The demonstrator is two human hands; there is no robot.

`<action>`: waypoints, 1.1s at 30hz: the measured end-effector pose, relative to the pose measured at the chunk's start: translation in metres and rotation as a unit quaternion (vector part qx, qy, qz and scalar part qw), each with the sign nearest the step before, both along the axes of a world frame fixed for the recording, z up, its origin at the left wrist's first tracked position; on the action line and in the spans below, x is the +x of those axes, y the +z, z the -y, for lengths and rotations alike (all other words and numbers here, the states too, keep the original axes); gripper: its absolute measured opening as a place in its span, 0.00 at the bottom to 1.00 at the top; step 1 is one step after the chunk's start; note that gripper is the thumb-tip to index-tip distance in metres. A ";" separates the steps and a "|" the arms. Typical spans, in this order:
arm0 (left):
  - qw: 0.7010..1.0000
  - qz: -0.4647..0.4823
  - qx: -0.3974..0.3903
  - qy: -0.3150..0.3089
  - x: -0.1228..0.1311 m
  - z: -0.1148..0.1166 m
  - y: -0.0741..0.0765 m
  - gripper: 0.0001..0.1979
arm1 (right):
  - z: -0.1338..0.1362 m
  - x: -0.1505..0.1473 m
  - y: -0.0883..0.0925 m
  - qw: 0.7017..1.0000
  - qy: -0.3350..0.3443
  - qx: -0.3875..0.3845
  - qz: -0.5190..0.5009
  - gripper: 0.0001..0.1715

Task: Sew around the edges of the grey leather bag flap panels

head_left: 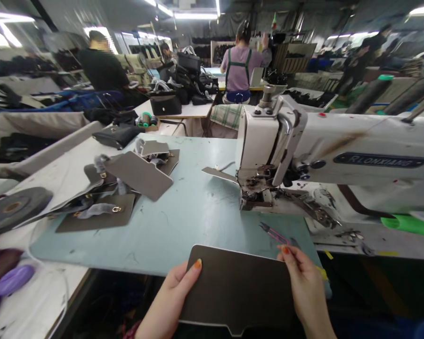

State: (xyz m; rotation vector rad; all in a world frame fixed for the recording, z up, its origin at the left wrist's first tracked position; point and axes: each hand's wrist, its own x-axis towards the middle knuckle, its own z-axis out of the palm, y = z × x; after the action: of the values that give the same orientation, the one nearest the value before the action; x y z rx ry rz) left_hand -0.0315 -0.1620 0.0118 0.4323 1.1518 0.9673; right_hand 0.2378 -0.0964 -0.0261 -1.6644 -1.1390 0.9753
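Where the panel sits: the panel [236, 287] is held flat over the near edge of the table [183, 221], dark face up, in front of the machine [339, 160].
Left hand: the left hand [169, 301] is closed on the panel's left edge, thumb on top near the corner, fingers hidden beneath.
Right hand: the right hand [305, 282] pinches the right edge, thumb at the upper corner.
Hold, as a judgement: gripping only at the edges spares the face from marks, and an even pull from both sides should stop the sheet bowing.
Snips: the snips [275, 234] lie just beyond the right thumb, not touching it. The panel's corner is best kept off them.
Foot: the foot [249, 195] is well beyond the panel.
Pile: the pile [127, 183] of similar pieces lies far left, well apart.
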 end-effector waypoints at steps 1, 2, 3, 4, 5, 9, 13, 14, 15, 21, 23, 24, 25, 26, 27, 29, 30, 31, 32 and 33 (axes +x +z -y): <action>1.000 -0.020 0.010 -0.001 -0.002 0.001 0.002 0.20 | -0.002 -0.002 0.000 1.000 -0.003 0.010 0.007 0.24; 0.998 -0.059 0.027 -0.001 -0.006 0.003 0.005 0.21 | -0.003 -0.005 -0.001 1.000 -0.008 0.024 0.012 0.25; 0.991 -0.121 0.057 -0.003 -0.010 0.004 0.008 0.21 | -0.004 -0.009 -0.001 0.999 -0.015 0.040 0.016 0.27; 0.973 -0.203 0.106 -0.005 -0.014 0.006 0.013 0.20 | -0.004 -0.014 -0.001 0.998 -0.021 0.052 0.015 0.30; 0.937 -0.301 0.175 -0.009 -0.019 0.007 0.018 0.18 | -0.003 -0.021 0.000 0.998 -0.020 0.054 0.006 0.31; 0.637 -0.603 0.474 -0.079 -0.024 0.007 0.024 0.22 | 0.020 -0.062 0.010 0.973 0.132 -0.010 -0.191 0.32; 0.494 -0.698 0.492 -0.163 -0.002 0.002 -0.007 0.27 | 0.044 -0.097 0.013 0.894 0.243 -0.095 -0.365 0.37; 0.500 -0.698 0.480 -0.178 0.004 0.004 -0.019 0.28 | 0.046 -0.100 0.009 0.896 0.226 -0.117 -0.364 0.34; 0.518 -0.685 0.474 -0.194 0.010 0.007 -0.030 0.29 | 0.046 -0.101 0.004 0.899 0.202 -0.141 -0.363 0.31; 0.705 -0.542 0.426 -0.165 0.010 0.032 -0.069 0.24 | 0.040 -0.075 -0.030 0.882 0.102 -0.227 -0.401 0.25; 0.738 -0.530 0.392 -0.145 0.005 0.033 -0.073 0.22 | 0.038 -0.070 -0.033 0.878 0.098 -0.237 -0.405 0.26; 0.743 -0.530 0.384 -0.143 0.003 0.031 -0.074 0.21 | 0.038 -0.069 -0.033 0.877 0.098 -0.238 -0.407 0.26; 0.742 -0.533 0.382 -0.143 0.001 0.029 -0.075 0.21 | 0.038 -0.069 -0.033 0.876 0.098 -0.238 -0.409 0.26; 0.736 -0.538 0.384 -0.144 0.000 0.027 -0.076 0.20 | 0.038 -0.069 -0.032 0.875 0.101 -0.237 -0.411 0.25; 0.729 -0.544 0.389 -0.145 0.000 0.024 -0.077 0.20 | 0.038 -0.068 -0.032 0.874 0.103 -0.237 -0.411 0.25; 0.722 -0.551 0.392 -0.147 0.000 0.021 -0.078 0.19 | 0.039 -0.067 -0.033 0.876 0.099 -0.238 -0.409 0.24; 0.724 -0.550 0.390 -0.143 0.001 0.020 -0.078 0.18 | 0.039 -0.067 -0.035 0.878 0.097 -0.239 -0.404 0.25; 0.732 -0.547 0.382 -0.139 0.002 0.019 -0.079 0.18 | 0.039 -0.066 -0.036 0.882 0.097 -0.238 -0.395 0.25; 0.741 -0.542 0.373 -0.136 0.003 0.020 -0.080 0.17 | 0.039 -0.066 -0.037 0.889 0.100 -0.235 -0.380 0.26; 0.751 -0.536 0.363 -0.132 0.003 0.020 -0.081 0.16 | 0.039 -0.066 -0.039 0.898 0.109 -0.229 -0.360 0.27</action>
State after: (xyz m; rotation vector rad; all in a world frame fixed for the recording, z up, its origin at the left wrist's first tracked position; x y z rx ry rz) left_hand -0.0283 -0.1823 -0.0696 1.9299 1.6025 0.8680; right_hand 0.1717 -0.1354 -0.0651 -1.3120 -0.6117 1.9210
